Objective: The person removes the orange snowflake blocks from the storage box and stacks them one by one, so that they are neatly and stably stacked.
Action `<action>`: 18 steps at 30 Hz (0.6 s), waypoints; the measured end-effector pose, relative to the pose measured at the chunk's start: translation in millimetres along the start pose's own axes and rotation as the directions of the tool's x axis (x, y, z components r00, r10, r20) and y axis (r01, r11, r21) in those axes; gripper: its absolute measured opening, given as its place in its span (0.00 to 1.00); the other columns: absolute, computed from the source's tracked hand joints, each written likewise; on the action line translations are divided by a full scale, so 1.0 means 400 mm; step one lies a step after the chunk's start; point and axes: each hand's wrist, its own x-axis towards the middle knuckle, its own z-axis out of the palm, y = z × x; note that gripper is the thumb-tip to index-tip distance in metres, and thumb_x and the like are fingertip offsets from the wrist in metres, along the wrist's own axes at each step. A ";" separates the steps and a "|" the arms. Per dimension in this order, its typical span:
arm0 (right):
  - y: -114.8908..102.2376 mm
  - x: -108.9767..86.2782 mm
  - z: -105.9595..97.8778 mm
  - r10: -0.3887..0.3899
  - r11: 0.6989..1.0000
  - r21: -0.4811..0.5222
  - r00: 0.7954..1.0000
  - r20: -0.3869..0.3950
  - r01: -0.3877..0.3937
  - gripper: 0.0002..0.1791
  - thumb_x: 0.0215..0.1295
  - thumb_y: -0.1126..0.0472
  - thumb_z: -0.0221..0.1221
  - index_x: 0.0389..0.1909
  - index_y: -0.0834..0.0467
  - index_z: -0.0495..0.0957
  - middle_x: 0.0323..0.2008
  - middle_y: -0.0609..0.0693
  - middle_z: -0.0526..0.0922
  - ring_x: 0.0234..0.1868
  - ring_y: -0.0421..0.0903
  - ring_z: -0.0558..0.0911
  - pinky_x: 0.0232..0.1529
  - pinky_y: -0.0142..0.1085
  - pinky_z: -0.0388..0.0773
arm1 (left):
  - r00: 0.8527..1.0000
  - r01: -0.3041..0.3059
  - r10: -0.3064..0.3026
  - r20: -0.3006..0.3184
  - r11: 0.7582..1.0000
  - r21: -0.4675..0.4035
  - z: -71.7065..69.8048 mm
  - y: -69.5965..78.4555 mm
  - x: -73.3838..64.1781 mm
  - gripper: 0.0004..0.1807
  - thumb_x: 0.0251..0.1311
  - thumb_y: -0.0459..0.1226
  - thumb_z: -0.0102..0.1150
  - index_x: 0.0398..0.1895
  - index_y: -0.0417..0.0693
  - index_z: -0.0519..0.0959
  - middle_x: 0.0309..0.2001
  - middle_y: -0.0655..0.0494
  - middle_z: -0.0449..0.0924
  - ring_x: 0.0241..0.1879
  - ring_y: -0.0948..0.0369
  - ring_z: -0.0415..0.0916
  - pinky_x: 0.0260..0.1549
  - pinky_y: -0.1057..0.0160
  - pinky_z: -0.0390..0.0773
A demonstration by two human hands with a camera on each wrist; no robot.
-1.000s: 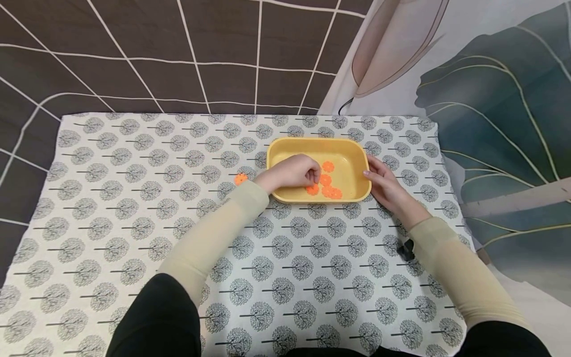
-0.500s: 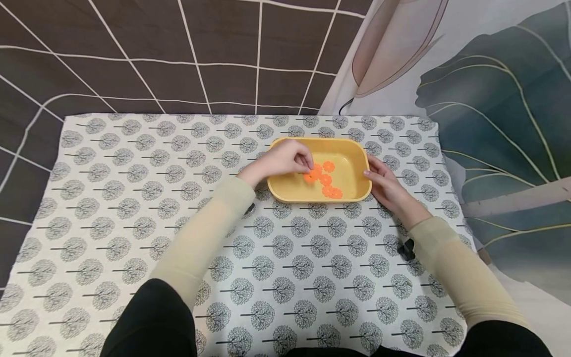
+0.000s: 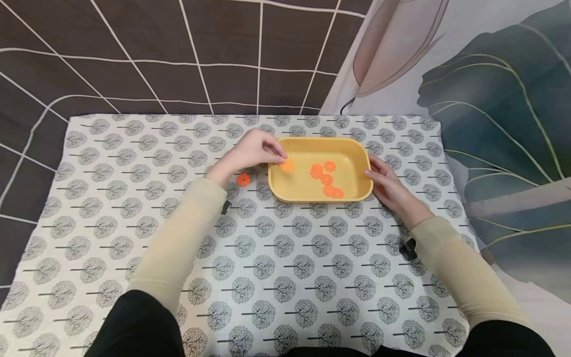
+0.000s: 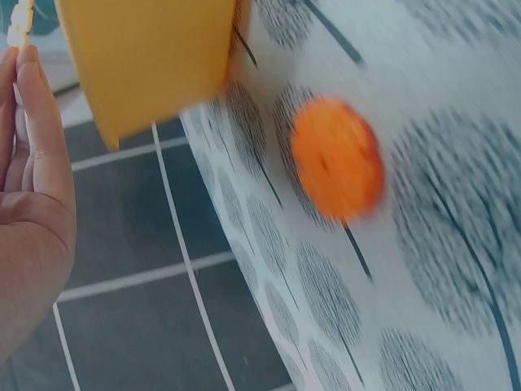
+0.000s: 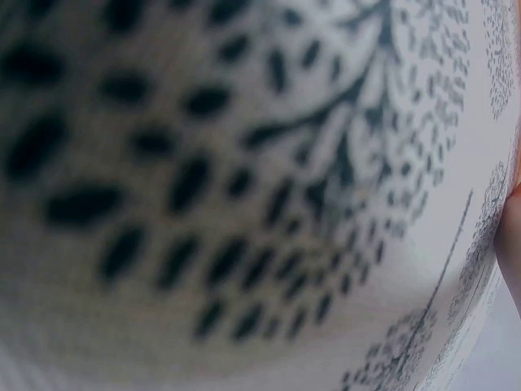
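Observation:
My left hand (image 3: pixel 256 148) is over the left rim of a yellow rectangular tub (image 3: pixel 296 191), pinching a thin orange flower-shaped carrot slice (image 3: pixel 287 165) between thumb and fingertips. In the left wrist view the held slice (image 4: pixel 20 23) shows edge-on at the fingertips. Several more carrot slices (image 3: pixel 327 179) lie flat in the right half of the tub, some overlapping. One single carrot slice (image 3: pixel 243 179) rests on the cloth left of the tub, below my left wrist. My right hand (image 3: pixel 388 183) holds the tub's right end, thumb at the rim and fingers along the outer wall.
A white tree-print cloth (image 3: pixel 285 267) covers the table. Behind its far edge hangs a dark curtain with white grid lines (image 3: pixel 223 59); a leaf-patterned curtain (image 3: pixel 504 124) hangs at the right. The right wrist view shows mostly blurred cloth close up.
My left hand has come up and left from among the slices in the tub, bringing one pinched slice to the left rim. The right hand and tub stay in place.

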 end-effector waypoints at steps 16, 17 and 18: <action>0.005 -0.001 -0.005 -0.019 1.000 -0.005 1.000 0.014 0.019 0.36 0.79 0.71 0.50 0.83 0.66 0.48 0.78 0.53 0.65 0.66 0.38 0.77 0.69 0.25 0.76 | 0.980 0.169 -0.174 -0.096 0.984 -0.057 -0.103 -0.102 -0.109 0.08 0.59 0.28 0.76 0.41 0.36 0.89 0.36 0.52 0.93 0.30 0.65 0.88 0.38 0.63 0.91; 0.005 0.000 -0.005 -0.021 1.000 -0.008 1.000 0.017 0.021 0.36 0.80 0.71 0.50 0.83 0.66 0.48 0.79 0.55 0.64 0.66 0.38 0.77 0.69 0.25 0.76 | 0.980 0.170 -0.175 -0.093 0.984 -0.061 -0.105 -0.109 -0.113 0.08 0.59 0.27 0.76 0.41 0.34 0.89 0.36 0.51 0.93 0.29 0.65 0.88 0.37 0.64 0.91; 0.004 0.001 -0.005 -0.022 1.000 -0.011 1.000 0.019 0.022 0.36 0.80 0.71 0.50 0.83 0.66 0.48 0.80 0.57 0.61 0.66 0.38 0.77 0.69 0.25 0.76 | 0.980 0.171 -0.177 -0.088 0.983 -0.066 -0.106 -0.114 -0.118 0.09 0.59 0.27 0.75 0.42 0.33 0.88 0.37 0.49 0.93 0.28 0.66 0.87 0.36 0.65 0.91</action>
